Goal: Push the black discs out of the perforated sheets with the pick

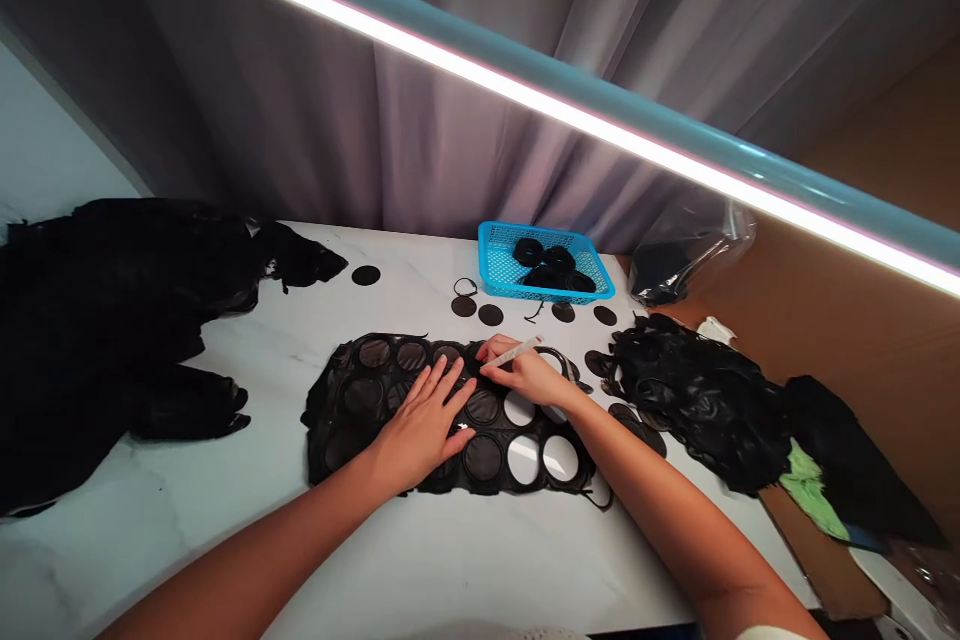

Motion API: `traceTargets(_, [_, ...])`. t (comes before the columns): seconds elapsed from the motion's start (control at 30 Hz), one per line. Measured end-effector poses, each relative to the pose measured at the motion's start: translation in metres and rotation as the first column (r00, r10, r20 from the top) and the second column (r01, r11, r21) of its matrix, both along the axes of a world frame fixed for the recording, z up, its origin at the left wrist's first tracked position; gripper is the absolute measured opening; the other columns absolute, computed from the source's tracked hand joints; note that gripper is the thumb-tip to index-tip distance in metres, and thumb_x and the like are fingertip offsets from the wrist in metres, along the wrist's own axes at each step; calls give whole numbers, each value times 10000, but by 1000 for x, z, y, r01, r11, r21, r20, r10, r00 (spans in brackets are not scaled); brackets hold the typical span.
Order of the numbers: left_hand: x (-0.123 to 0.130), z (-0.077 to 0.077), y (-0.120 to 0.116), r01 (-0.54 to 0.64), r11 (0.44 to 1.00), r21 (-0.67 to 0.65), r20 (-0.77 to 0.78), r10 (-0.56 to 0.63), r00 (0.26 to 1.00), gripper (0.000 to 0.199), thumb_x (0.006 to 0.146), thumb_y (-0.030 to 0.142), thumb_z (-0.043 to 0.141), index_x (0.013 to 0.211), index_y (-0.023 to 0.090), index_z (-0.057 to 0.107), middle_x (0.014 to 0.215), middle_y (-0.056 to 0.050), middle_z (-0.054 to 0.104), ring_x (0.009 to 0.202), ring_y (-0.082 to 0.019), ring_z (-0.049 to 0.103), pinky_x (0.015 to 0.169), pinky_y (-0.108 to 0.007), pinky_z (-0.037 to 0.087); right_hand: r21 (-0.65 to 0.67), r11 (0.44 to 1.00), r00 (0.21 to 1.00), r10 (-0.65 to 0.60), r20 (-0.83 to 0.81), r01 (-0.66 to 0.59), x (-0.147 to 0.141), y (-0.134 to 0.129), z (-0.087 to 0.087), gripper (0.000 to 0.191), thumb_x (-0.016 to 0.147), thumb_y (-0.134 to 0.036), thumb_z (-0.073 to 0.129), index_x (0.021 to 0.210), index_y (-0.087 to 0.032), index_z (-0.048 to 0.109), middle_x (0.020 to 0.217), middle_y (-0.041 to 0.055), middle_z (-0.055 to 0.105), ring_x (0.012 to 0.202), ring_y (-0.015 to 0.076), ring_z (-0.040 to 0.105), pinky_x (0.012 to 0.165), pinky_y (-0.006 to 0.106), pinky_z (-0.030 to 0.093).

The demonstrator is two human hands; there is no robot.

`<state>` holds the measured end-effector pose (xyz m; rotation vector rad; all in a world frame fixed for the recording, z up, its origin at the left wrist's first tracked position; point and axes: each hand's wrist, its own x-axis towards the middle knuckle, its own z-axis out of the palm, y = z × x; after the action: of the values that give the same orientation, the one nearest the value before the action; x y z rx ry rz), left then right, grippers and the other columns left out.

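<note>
A black sheet with rows of round cells [482, 458] lies flat on the white table. My left hand [424, 420] rests on it, palm down with fingers spread. My right hand [534, 376] is closed round a slim white pen-shaped tool [519, 351], its lower end hidden by the fingers over the sheet's upper row. Most cells at the left and middle hold dark discs. Toward the right, several round openings [560, 459] show white. A loose black strip [600, 495] curls at the sheet's lower right corner.
A blue basket [491, 265] with black rings stands at the back. Loose dark discs [491, 315] lie before it. Black material [112, 320] is heaped at left, with crumpled black scraps [697, 400] at right. A lit tube lamp [570, 110] hangs overhead.
</note>
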<state>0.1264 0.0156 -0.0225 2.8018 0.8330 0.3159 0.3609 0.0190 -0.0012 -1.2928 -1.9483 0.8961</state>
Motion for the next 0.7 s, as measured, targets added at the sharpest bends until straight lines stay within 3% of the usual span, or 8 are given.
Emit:
traceTargets(0.3, [0,-2,0,1,1000,29,-3,-1,1000,589,946,418,534,1473,223,357,1585,-106,249,1459,-330,178,1148,-509,272,28,999,999,16,52,-18,-2,-3,3,133,898,-192,556,765,-192,556,1007,55,578,890,177,562,819,337,461])
traceTargets(0.5, [0,-2,-1,-6,1000,22,-22,6,1000,600,936,408,550,1468,202,368,1578,-115,264,1462,-332,158,1157,-513,252,200,978,938,-128,321,65,-28,-18,-10,123,922,-128,456,860,-199,535,914,80,575,869,219,518,803,356,438])
traceTargets(0.6, [0,0,0,-5,1000,0,-5,5,1000,580,944,406,541,1465,212,375,1580,-106,262,1465,-327,149,1158,-516,247,263,934,890,-321,324,241,-9,-9,-14,151,902,-115,426,818,-201,518,846,85,590,821,227,520,770,352,427])
traceTargets(0.7, [-1,2,1,5,1000,-17,31,-4,1000,575,955,416,529,1474,238,356,1583,-91,259,1469,-318,133,1157,-517,248,290,792,790,-593,155,537,31,2,-7,134,891,-168,418,816,-201,524,840,80,618,779,215,543,738,338,421])
